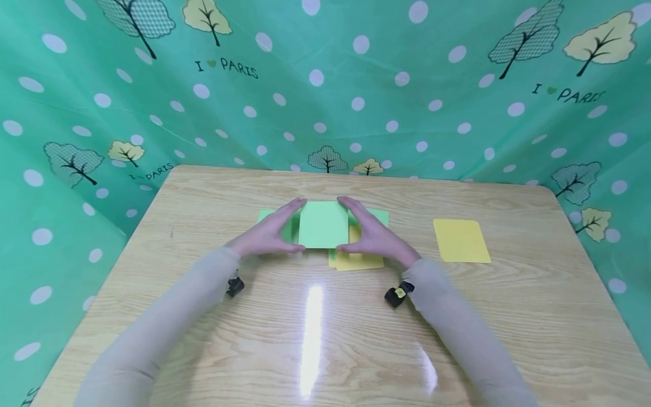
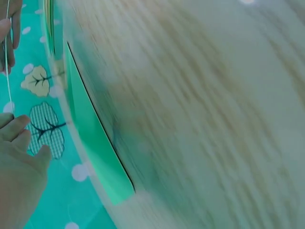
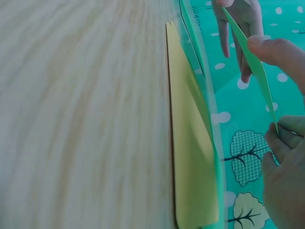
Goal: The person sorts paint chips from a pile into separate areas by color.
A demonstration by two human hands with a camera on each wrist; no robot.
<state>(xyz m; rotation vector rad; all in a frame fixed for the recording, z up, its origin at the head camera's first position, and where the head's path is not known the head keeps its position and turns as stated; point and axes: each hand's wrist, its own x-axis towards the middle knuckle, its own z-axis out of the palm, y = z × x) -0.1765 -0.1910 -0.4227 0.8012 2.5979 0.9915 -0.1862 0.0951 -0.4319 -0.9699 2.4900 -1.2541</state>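
Both hands hold a light green square card (image 1: 324, 225) above the table, one at each side. My left hand (image 1: 267, 233) grips its left side, with the thumb at the near corner and the fingers at the far corner. The right hand (image 1: 375, 233) has the same hold on the right side. In the right wrist view the raised card (image 3: 255, 67) appears nearly edge-on, apart from the tabletop. Beneath the hands lie green cards (image 1: 378, 215), partly hidden, and overlapping yellow cards (image 1: 363, 262). The left wrist view shows one green card (image 2: 97, 148) flat on the wood.
A single yellow card (image 1: 461, 241) lies on the wooden table (image 1: 244, 350), right of the right hand. Behind the table hangs a green dotted curtain (image 1: 285, 73), which also covers the sides. Each wrist wears a small black camera (image 1: 235, 286).
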